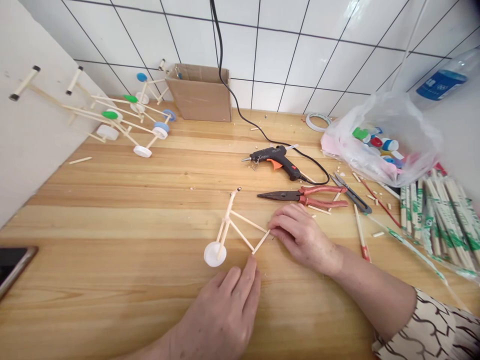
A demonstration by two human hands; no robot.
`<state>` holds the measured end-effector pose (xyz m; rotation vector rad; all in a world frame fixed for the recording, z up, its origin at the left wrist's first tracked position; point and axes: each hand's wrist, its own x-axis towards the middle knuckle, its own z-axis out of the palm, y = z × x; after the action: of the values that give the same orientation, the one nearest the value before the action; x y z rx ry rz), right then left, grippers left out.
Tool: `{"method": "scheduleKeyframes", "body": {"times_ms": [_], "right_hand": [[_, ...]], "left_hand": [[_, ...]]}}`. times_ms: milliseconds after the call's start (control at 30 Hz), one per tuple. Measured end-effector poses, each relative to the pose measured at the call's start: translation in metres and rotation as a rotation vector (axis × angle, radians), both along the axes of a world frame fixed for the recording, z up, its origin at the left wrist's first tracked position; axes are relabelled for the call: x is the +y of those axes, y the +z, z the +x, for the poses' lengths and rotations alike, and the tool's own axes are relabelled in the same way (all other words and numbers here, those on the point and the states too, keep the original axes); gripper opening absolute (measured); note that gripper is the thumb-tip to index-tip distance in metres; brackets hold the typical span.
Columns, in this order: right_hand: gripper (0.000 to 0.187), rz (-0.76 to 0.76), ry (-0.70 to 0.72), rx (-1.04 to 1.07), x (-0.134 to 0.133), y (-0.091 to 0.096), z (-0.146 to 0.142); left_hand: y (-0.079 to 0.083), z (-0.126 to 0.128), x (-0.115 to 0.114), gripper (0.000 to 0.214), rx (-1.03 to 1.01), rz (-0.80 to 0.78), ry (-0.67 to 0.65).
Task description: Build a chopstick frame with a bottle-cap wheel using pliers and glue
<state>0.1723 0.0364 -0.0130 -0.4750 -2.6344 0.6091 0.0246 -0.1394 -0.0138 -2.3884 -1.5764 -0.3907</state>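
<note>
A small bicycle frame of thin wooden sticks [240, 227] lies flat on the wooden table [112, 210], with a white bottle-cap wheel [215, 254] at its front fork. My right hand [300, 235] pinches the upper end of a short stick at the frame's rear. My left hand [225, 310] lies palm down, its fingertip pressing the lower end of that same stick. Both hands touch the frame only at this rear stick.
Red-handled pliers [303, 196], a black glue gun [275, 160] with its cord, and scissors [352, 192] lie just beyond the hands. A plastic bag of bottle caps [382, 142] and wrapped chopsticks [438, 220] sit right. Finished stick bicycles [123, 120], a cardboard box [200, 92] and a phone [13, 265] stand left.
</note>
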Motion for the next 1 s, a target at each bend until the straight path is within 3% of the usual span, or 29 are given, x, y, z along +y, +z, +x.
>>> {"method": "scheduleKeyframes", "body": {"times_ms": [1000], "right_hand": [[0.01,-0.004,0.002,-0.003,0.0,0.0003,-0.0005]], "left_hand": [[0.0035,0.0005,0.0017,0.033,-0.01,-0.004,-0.003]]}}
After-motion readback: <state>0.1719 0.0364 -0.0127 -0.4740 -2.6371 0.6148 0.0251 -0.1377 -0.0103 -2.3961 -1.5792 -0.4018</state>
